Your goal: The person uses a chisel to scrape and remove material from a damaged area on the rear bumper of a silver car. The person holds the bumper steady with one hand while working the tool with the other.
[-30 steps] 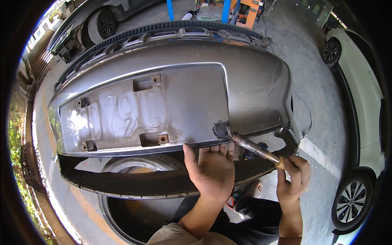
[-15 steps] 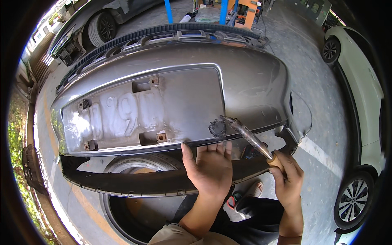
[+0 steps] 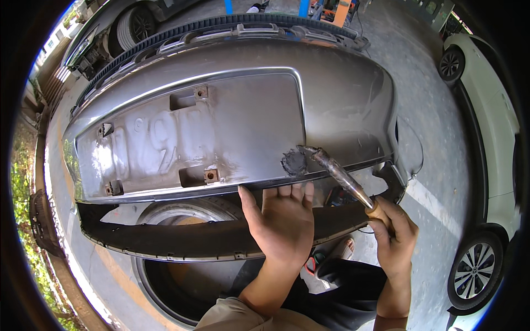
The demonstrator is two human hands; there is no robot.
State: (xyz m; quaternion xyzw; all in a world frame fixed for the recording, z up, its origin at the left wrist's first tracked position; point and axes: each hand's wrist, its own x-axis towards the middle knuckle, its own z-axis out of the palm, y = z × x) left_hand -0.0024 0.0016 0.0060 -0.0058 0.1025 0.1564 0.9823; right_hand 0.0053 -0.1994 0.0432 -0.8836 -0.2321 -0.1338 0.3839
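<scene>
A grey car bumper point(image 3: 248, 127) lies across the space before me, its recessed plate area facing up. Palm upward, my left hand point(image 3: 286, 226) holds the bumper's lower edge; the fingertips pass behind that edge and are hidden, and the thumb tip rests at it. My right hand point(image 3: 395, 231) is closed round the wooden handle of a soldering iron point(image 3: 346, 182) with a scorched metal shaft. The iron's bent tip is at the upper right rim of a rough black melted patch point(image 3: 294, 163) near the recess's lower right corner; whether it touches I cannot tell.
Beneath the bumper is a tyre point(image 3: 165, 287) on the concrete floor. A white car point(image 3: 486, 132) stands along the right side. Behind the bumper are a dark car's wheel point(image 3: 135, 27), blue posts and an orange stand point(image 3: 342, 12). A thin cable point(image 3: 422, 149) loops at the bumper's right end.
The bumper sits slightly higher in view. My right hand has shifted a little to the right and the iron's tip stays beside the black patch. The left hand keeps its hold.
</scene>
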